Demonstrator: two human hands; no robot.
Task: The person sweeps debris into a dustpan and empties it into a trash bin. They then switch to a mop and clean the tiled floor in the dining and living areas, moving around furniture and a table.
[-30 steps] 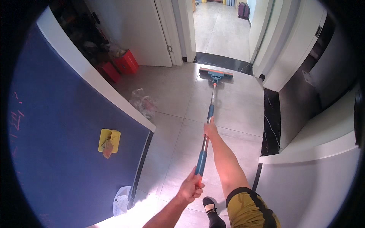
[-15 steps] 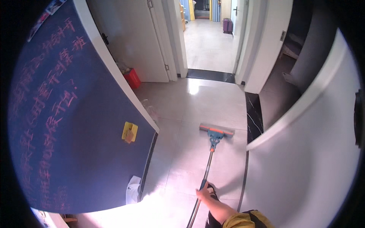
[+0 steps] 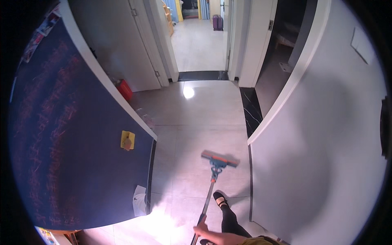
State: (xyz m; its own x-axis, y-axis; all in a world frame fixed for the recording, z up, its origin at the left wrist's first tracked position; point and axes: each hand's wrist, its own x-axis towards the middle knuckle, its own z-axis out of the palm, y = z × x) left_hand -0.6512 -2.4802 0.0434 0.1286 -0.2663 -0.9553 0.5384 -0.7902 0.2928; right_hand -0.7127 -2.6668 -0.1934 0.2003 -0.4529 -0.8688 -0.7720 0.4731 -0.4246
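Note:
My right hand (image 3: 201, 228) is wrapped round the metal pole of a sponge mop (image 3: 207, 200). The pole slants away from me, up and slightly to the right. Its wide head (image 3: 219, 159), grey with orange strips and a teal joint, lies on the pale tiled floor (image 3: 196, 139) of a hallway. The lower end of the pole runs out of the picture at the bottom edge. My left hand does not show.
A dark blue wall (image 3: 98, 151) with chalk writing and a yellow holder (image 3: 128, 140) stands at left, a white wall (image 3: 302, 163) at right. My black shoe (image 3: 220, 198) is behind the mop head. Ahead are a red bin (image 3: 124, 90), black thresholds (image 3: 203, 76) and a purple suitcase (image 3: 217, 22).
The mop head has come back toward me, and my right hand has drawn lower and left with the pole. The doorways have shifted left in view. My leg and shoe show more.

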